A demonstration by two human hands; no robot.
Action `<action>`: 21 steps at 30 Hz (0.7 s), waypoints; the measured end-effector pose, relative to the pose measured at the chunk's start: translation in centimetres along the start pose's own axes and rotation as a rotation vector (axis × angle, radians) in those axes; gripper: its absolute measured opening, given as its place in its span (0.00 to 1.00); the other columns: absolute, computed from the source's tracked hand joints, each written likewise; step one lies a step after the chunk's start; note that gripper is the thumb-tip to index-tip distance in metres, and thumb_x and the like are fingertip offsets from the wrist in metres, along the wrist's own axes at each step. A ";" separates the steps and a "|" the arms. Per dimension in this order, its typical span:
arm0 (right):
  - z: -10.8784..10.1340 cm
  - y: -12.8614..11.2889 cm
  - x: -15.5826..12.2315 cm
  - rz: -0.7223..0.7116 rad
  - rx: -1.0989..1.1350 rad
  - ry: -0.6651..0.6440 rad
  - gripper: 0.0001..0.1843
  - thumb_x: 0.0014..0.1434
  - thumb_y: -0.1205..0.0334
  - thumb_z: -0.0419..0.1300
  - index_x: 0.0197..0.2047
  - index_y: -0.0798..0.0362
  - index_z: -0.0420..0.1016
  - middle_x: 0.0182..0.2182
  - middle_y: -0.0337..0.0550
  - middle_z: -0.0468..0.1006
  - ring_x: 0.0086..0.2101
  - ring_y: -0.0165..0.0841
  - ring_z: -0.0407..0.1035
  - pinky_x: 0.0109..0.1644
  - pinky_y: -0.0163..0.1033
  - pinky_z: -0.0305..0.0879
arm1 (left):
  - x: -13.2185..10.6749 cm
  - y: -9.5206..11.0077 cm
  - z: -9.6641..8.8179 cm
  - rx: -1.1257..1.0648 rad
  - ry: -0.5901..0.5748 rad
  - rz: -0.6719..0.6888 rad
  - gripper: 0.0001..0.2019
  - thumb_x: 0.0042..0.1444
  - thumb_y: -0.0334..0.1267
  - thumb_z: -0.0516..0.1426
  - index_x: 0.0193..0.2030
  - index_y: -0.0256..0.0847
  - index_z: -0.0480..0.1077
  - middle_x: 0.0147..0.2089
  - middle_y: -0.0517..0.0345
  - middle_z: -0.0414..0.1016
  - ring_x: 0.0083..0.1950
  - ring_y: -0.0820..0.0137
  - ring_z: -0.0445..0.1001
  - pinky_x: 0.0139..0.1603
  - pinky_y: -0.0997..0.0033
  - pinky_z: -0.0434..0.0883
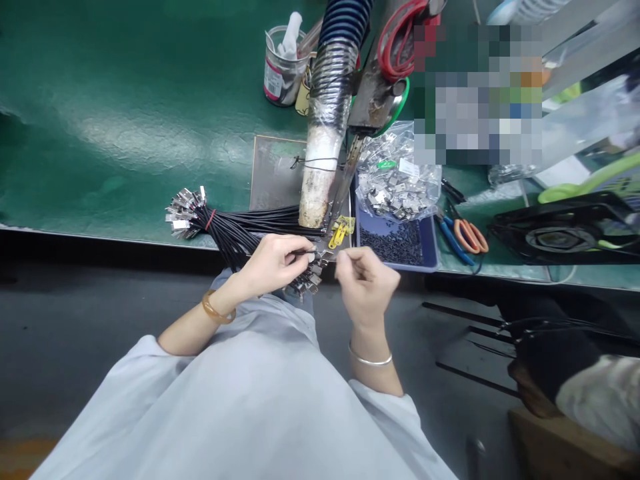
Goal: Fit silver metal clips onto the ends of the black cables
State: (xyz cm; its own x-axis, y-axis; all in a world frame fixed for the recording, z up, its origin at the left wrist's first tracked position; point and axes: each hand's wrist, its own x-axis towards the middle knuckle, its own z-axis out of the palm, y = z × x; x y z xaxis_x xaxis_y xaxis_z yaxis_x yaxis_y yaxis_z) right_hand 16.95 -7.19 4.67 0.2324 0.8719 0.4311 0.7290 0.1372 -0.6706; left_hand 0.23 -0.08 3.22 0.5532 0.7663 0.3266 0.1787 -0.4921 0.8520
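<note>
My left hand (280, 263) is closed in a pinch at the bench edge, with a thin black cable between thumb and fingers. Below it hangs a cluster of metal connectors (307, 279). To its right, my right hand (367, 283) is closed, thumb against fingers; what it grips, if anything, is too small to make out. A bundle of black cables (260, 221), tied with a red band (211, 220), lies left of the hands, its metal connector ends (185, 212) fanned out. Just beyond my fingertips are yellow clips (339, 235) and the metal shaft of a soldering iron (350, 163).
A taped extraction hose (325, 133) reaches down over a flat board (275, 170). Right of it, a blue tray (431, 243) holds short black tubes and a bag of metal connectors (395, 183). Pliers (454, 240), scissors (470, 235), a black fan (565, 233) and a tub (280, 73) stand around.
</note>
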 end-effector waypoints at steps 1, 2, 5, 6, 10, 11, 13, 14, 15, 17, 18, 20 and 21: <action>-0.7 0.4 0.2 0.032 -0.015 0.035 0.14 0.66 0.56 0.58 0.29 0.50 0.72 0.16 0.30 0.65 0.16 0.25 0.58 0.22 0.33 0.55 | 0.0 -0.1 0.0 -0.011 0.006 -0.006 0.06 0.59 0.31 0.58 0.36 0.36 0.78 0.27 0.60 0.77 0.23 0.78 0.63 0.26 0.78 0.61; -1.5 0.9 0.5 0.057 -0.048 0.072 0.15 0.67 0.53 0.58 0.29 0.50 0.72 0.16 0.31 0.66 0.17 0.26 0.59 0.23 0.34 0.55 | 0.0 -0.2 0.1 -0.022 0.018 -0.008 0.06 0.60 0.32 0.59 0.36 0.37 0.79 0.28 0.60 0.78 0.24 0.78 0.64 0.26 0.78 0.61; -3.9 3.6 2.4 0.084 -0.234 0.141 0.18 0.66 0.49 0.59 0.28 0.50 0.73 0.18 0.35 0.70 0.19 0.29 0.62 0.27 0.37 0.56 | 0.0 -0.4 0.7 -0.056 0.066 0.021 0.09 0.61 0.36 0.60 0.33 0.37 0.79 0.28 0.58 0.79 0.24 0.77 0.66 0.27 0.78 0.62; -4.5 4.8 3.3 0.093 -0.303 0.123 0.17 0.64 0.49 0.61 0.27 0.50 0.73 0.19 0.36 0.71 0.20 0.30 0.62 0.28 0.38 0.56 | 0.1 -0.4 0.8 -0.064 0.078 0.031 0.10 0.62 0.37 0.59 0.31 0.37 0.78 0.28 0.58 0.79 0.24 0.77 0.65 0.27 0.77 0.62; -5.3 9.4 6.6 0.147 -0.447 -0.017 0.08 0.54 0.59 0.67 0.26 0.50 0.74 0.25 0.43 0.78 0.25 0.35 0.66 0.34 0.41 0.58 | 0.3 -0.2 1.1 -0.074 0.097 0.020 0.11 0.61 0.36 0.59 0.28 0.37 0.77 0.23 0.62 0.73 0.23 0.78 0.62 0.26 0.77 0.59; -5.2 10.1 7.1 0.175 -0.451 -0.050 0.07 0.52 0.61 0.67 0.25 0.50 0.74 0.25 0.43 0.78 0.26 0.35 0.66 0.34 0.41 0.58 | 0.4 -0.1 1.1 -0.073 0.089 0.004 0.10 0.59 0.35 0.60 0.27 0.37 0.76 0.22 0.63 0.71 0.23 0.78 0.61 0.26 0.77 0.58; -4.9 10.8 7.9 0.224 -0.426 -0.108 0.06 0.50 0.65 0.67 0.24 0.50 0.74 0.23 0.41 0.77 0.25 0.34 0.65 0.35 0.41 0.58 | 0.4 0.1 1.0 -0.078 0.066 -0.043 0.09 0.57 0.34 0.60 0.26 0.37 0.75 0.21 0.64 0.69 0.23 0.79 0.60 0.26 0.78 0.57; -4.7 10.8 8.0 0.240 -0.404 -0.130 0.06 0.49 0.65 0.66 0.24 0.50 0.73 0.22 0.39 0.76 0.24 0.33 0.65 0.34 0.41 0.58 | 0.4 0.2 0.9 -0.090 0.056 -0.069 0.09 0.56 0.34 0.60 0.25 0.37 0.74 0.21 0.64 0.69 0.23 0.79 0.60 0.25 0.78 0.57; -4.5 10.5 8.0 0.252 -0.381 -0.145 0.07 0.49 0.66 0.66 0.24 0.50 0.72 0.21 0.37 0.74 0.22 0.32 0.64 0.34 0.40 0.58 | 0.4 0.3 0.8 -0.108 0.050 -0.094 0.09 0.56 0.34 0.60 0.25 0.37 0.74 0.22 0.64 0.70 0.24 0.79 0.61 0.25 0.78 0.57; -4.2 9.5 7.4 0.260 -0.337 -0.124 0.07 0.48 0.65 0.66 0.24 0.50 0.71 0.18 0.33 0.69 0.20 0.30 0.61 0.32 0.39 0.57 | 0.5 0.4 0.8 -0.152 0.054 -0.128 0.10 0.56 0.36 0.60 0.25 0.36 0.74 0.23 0.63 0.72 0.24 0.78 0.62 0.26 0.78 0.58; -4.0 8.8 6.9 0.254 -0.304 -0.075 0.06 0.49 0.64 0.65 0.24 0.50 0.71 0.17 0.31 0.67 0.19 0.29 0.59 0.30 0.38 0.57 | 0.5 0.4 0.7 -0.166 0.062 -0.134 0.10 0.56 0.37 0.61 0.26 0.36 0.75 0.23 0.62 0.72 0.24 0.78 0.62 0.26 0.78 0.58; -3.5 7.0 5.6 0.225 -0.184 0.075 0.06 0.53 0.60 0.64 0.27 0.50 0.71 0.17 0.31 0.68 0.18 0.27 0.57 0.27 0.37 0.56 | 0.5 0.5 0.7 -0.167 0.083 -0.132 0.09 0.55 0.39 0.63 0.29 0.36 0.77 0.25 0.61 0.74 0.24 0.79 0.60 0.26 0.78 0.58; -3.2 6.1 4.8 0.207 -0.082 0.152 0.07 0.55 0.58 0.63 0.29 0.50 0.72 0.20 0.34 0.72 0.19 0.27 0.60 0.27 0.35 0.57 | 0.5 0.4 0.7 -0.157 0.094 -0.129 0.08 0.54 0.40 0.64 0.31 0.36 0.77 0.27 0.61 0.74 0.24 0.79 0.60 0.26 0.78 0.59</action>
State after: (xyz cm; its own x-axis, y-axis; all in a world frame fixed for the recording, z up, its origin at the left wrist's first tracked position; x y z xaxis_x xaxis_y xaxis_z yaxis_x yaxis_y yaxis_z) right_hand 24.57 -3.74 4.61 0.4714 0.7957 0.3802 0.7044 -0.0804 -0.7052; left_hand 1.19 -0.24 3.46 0.4541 0.8577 0.2413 0.1105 -0.3229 0.9399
